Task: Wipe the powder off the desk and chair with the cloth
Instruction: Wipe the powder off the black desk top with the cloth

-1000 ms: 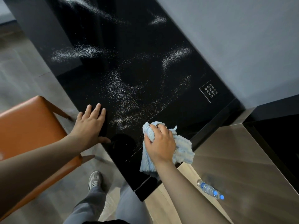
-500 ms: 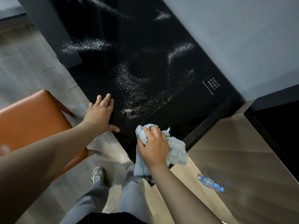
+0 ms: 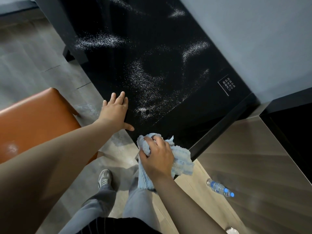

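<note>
Gripping hand: the right hand (image 3: 157,159) is clamping a bunched, pale blue fluffy cloth (image 3: 183,160), its fingers curling over the top of the wad.
Cloth position: it is sitting at the near corner of the glossy black desk (image 3: 168,129), with one end hanging off the edge toward the person's legs. It is probably being held bunched so that the pile is trapping grains rather than scattering them.
Bracing hand: the left hand (image 3: 115,112) is lying flat on the desk's left edge, fingers straight and holding nothing, just beside the nearest grains. It is likely steadying the person while they are leaning in.
Powder: white powder (image 3: 143,81) is lying in streaks and speckled drifts across the middle and far end of the desk, while the strip next to the cloth is looking dark and clean.
Progress: judging by that spread, most of the desk is still waiting.
Chair: an orange-brown padded chair (image 3: 33,119) is standing left of the desk. A pale patch is showing on its seat, and whether that is powder or glare cannot be told.
Container: a clear plastic bottle with a blue cap (image 3: 219,187) is lying on its side on the floor, well apart from the desk. How full it is cannot be told.
</note>
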Available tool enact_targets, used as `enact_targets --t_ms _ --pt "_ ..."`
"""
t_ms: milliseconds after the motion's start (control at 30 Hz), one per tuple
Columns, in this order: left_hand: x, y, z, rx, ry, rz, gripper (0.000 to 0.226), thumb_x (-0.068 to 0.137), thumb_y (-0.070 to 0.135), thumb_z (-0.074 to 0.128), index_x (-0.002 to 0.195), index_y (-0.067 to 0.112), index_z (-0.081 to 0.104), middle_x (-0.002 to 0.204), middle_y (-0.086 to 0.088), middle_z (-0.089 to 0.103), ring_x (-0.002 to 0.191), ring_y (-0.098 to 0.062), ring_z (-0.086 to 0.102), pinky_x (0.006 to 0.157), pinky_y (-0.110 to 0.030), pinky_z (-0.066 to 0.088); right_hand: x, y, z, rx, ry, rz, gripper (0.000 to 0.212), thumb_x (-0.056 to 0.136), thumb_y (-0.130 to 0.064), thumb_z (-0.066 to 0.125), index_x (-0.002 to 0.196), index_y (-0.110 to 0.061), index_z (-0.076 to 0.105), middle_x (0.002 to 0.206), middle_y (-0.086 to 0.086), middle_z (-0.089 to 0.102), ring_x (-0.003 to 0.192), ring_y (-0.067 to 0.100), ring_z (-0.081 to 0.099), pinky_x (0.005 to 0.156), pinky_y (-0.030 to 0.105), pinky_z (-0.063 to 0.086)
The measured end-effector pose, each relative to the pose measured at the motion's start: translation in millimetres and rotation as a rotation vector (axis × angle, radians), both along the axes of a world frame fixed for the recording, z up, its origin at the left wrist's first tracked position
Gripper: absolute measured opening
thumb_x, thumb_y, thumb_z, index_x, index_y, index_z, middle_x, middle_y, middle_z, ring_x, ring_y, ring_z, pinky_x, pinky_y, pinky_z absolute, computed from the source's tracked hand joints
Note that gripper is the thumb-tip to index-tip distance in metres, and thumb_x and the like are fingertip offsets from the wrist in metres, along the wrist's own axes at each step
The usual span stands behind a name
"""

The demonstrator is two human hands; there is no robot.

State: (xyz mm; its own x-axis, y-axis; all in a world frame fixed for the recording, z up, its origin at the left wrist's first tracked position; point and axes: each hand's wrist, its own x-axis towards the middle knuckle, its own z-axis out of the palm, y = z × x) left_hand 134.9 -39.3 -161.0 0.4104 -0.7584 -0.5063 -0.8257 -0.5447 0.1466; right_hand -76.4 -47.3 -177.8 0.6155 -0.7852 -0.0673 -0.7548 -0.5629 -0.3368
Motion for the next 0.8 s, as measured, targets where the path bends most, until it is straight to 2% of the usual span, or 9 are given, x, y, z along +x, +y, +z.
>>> enact_targets --t_ms 300,467,633,800 --pt "1 0 -4 -0.011 -0.003 -0.002 0.124 0.067 0.065 0.071 0.153 0.011 0.001 0.161 -0.005 -0.011 0.147 -0.034 -0.005 0.118 -0.053 0.013 -4 4 17 0.198 -0.019 0.135 0.034 0.077 -0.036 0.062 0.110 -0.034 0.069 0.102 -0.013 0.059 0.093 0.014 0.056 0.072 0.030 0.047" --pt "3 0 -4 -0.007 0.003 -0.007 0.125 0.065 0.065 0.072 0.153 0.011 0.002 0.161 -0.006 -0.011 0.147 -0.035 -0.005 0.118 -0.054 0.014 -2 -18 38 0.144 -0.188 0.005 0.026 0.075 -0.032 0.071 0.101 -0.029 0.071 0.094 -0.010 0.061 0.084 0.017 0.059 0.067 0.031 0.047" --pt "1 -2 -1 0.003 0.010 0.003 0.126 0.064 0.064 0.073 0.153 0.010 0.002 0.160 -0.005 -0.012 0.147 -0.034 -0.005 0.118 -0.054 0.014 -7 -64 62 0.100 -0.231 -0.105 0.030 0.077 -0.026 0.070 0.106 -0.027 0.073 0.098 -0.010 0.061 0.087 0.013 0.060 0.072 0.030 0.048" --pt "-3 -7 9 0.062 -0.028 -0.023 0.122 0.069 0.067 0.067 0.153 0.008 0.001 0.160 -0.009 -0.010 0.147 -0.037 -0.002 0.117 -0.054 0.017 -20 -116 80 0.087 -0.269 -0.215 0.029 0.080 -0.032 0.066 0.109 -0.031 0.071 0.099 -0.015 0.058 0.085 0.005 0.057 0.072 0.025 0.045"
